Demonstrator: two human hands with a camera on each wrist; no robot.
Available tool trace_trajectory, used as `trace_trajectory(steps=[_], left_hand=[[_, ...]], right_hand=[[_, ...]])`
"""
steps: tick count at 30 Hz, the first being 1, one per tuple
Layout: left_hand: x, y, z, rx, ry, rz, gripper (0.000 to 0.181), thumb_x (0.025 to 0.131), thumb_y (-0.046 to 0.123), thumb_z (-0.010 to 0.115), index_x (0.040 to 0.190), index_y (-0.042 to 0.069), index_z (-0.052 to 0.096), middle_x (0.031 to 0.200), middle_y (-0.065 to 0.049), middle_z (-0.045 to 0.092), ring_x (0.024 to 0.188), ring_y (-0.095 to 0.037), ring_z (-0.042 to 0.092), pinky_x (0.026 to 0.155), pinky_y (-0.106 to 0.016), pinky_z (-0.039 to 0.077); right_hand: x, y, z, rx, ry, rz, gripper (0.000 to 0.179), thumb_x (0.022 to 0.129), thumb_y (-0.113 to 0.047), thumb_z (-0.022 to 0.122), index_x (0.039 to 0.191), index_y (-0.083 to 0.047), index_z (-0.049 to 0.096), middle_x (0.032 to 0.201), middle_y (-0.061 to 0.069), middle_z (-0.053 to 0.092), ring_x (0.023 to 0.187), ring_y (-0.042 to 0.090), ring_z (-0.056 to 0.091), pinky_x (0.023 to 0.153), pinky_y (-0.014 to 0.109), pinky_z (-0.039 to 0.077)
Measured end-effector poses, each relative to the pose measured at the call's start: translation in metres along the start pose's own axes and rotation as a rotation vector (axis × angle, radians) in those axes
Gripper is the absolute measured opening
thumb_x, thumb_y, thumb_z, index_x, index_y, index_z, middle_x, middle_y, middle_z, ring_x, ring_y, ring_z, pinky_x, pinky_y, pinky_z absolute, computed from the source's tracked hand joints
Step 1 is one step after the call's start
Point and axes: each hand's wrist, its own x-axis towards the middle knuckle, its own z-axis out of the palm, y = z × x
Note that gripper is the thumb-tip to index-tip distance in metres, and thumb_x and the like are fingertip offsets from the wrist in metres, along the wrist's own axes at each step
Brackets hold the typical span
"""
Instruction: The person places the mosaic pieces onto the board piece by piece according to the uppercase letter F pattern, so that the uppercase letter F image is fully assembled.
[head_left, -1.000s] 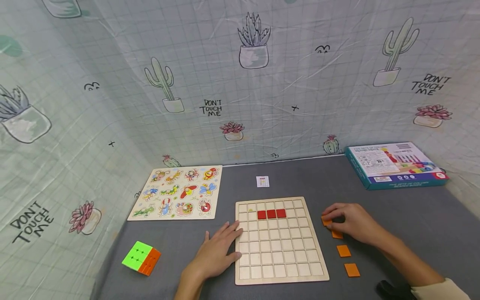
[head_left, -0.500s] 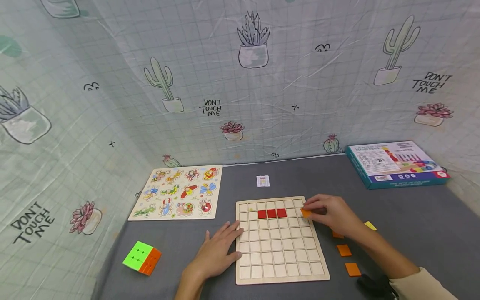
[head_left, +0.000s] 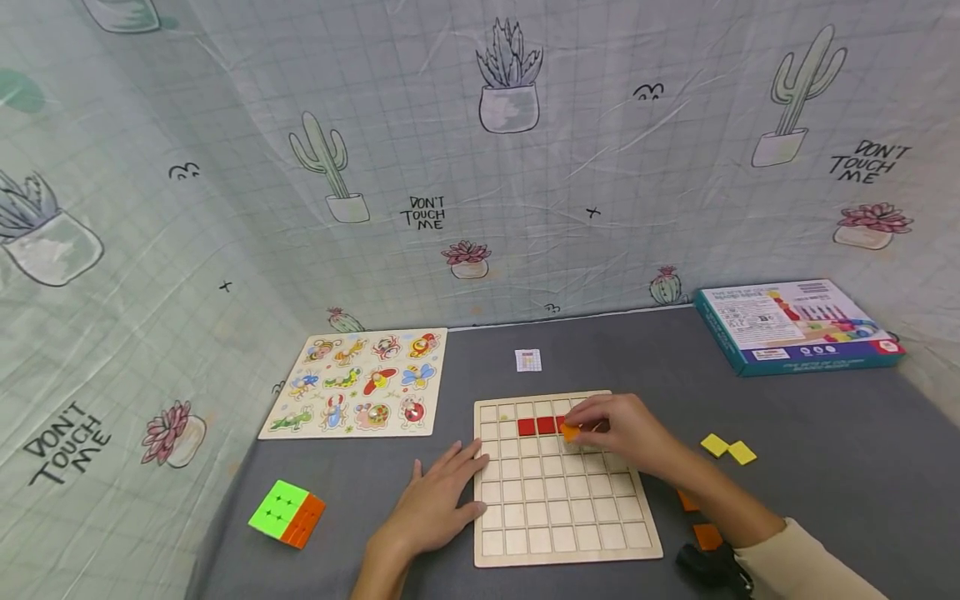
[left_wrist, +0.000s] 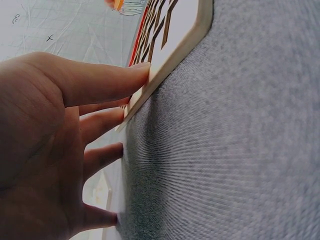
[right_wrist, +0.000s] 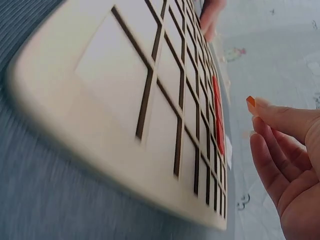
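Note:
A wooden grid board (head_left: 536,492) lies on the dark table, with a row of red square tiles (head_left: 536,426) set in its second row. My right hand (head_left: 626,429) pinches an orange square tile (head_left: 571,432) between thumb and fingertips, over the board beside the rightmost red tile. In the right wrist view, that orange tile (right_wrist: 251,101) shows at the thumb tip, apart from the grid. My left hand (head_left: 431,504) rests with spread fingers at the board's left edge. The left wrist view has its thumb (left_wrist: 112,82) on the board's rim and other fingertips down on the table.
Yellow tiles (head_left: 729,448) and orange tiles (head_left: 707,537) lie right of the board, partly under the right forearm. A small printed card (head_left: 528,360) sits behind the board. Around are an insect puzzle board (head_left: 356,383), a puzzle cube (head_left: 287,513) and a boxed toy (head_left: 798,327).
My right hand has picked an orange tile from the right side and carried it left over the board to near the red tiles. Yellow tiles have come into view. My left hand stays put.

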Motion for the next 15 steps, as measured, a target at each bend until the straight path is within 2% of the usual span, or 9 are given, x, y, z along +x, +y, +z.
trace_trajectory(steps=[6, 15], left_hand=[[0.001, 0.000, 0.000, 0.003, -0.008, -0.006, 0.061, 0.093, 0.031, 0.072, 0.150, 0.021, 0.052, 0.167, 0.004, 0.036, 0.156, -0.032, 0.032, 0.111, -0.086, 0.017], [0.000, 0.000, -0.001, 0.003, -0.023, -0.017, 0.061, 0.094, 0.032, 0.071, 0.150, 0.022, 0.052, 0.167, 0.004, 0.036, 0.156, -0.032, 0.032, 0.111, -0.085, 0.017]], right_hand=[[0.013, -0.011, 0.015, 0.031, -0.011, -0.050, 0.024, 0.082, -0.013, 0.084, 0.105, -0.008, 0.081, 0.107, 0.006, 0.079, 0.091, 0.014, 0.071, 0.070, 0.017, 0.056], [0.029, -0.017, 0.042, 0.001, 0.003, -0.052, 0.016, 0.080, -0.016, 0.087, 0.095, -0.011, 0.083, 0.101, 0.001, 0.080, 0.096, 0.019, 0.075, 0.078, 0.021, 0.058]])
